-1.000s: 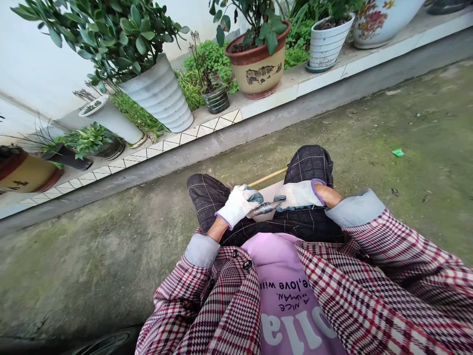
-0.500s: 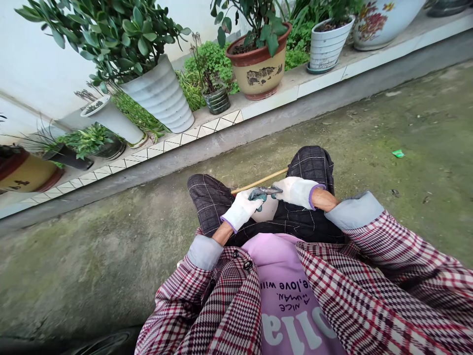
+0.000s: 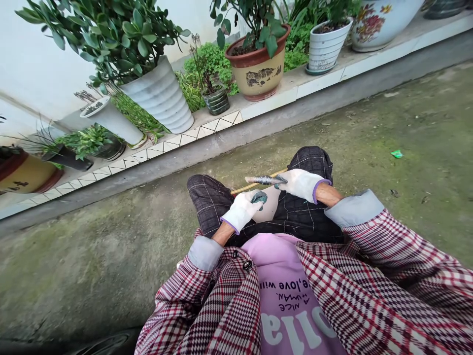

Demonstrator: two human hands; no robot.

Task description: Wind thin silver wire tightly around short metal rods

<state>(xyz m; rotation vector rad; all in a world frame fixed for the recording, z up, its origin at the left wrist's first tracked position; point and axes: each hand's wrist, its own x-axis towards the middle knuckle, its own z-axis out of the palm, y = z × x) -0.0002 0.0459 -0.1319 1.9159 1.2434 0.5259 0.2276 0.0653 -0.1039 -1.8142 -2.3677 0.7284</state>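
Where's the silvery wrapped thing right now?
In the head view, the silvery wrapped thing is in the right hand, pointing left, just beyond the left hand and overlapping the yellow pole.

Legible lettering is found on the purple shirt (image 3: 284,256), where it appears upside down to the camera. Nearest the lower edge of view, large pale letters read "olla". Next to them stand small, dark, handwritten-style words: "A", "NICE" and "HUMAN". Nearer the waist, a dark printed line reads "e,love wi", its final letters unclear. The checked jacket (image 3: 229,301) borders the print on both sides, and any further letters beneath it are hidden. Marks on the green scrap (image 3: 396,154) on the ground are too small to read.
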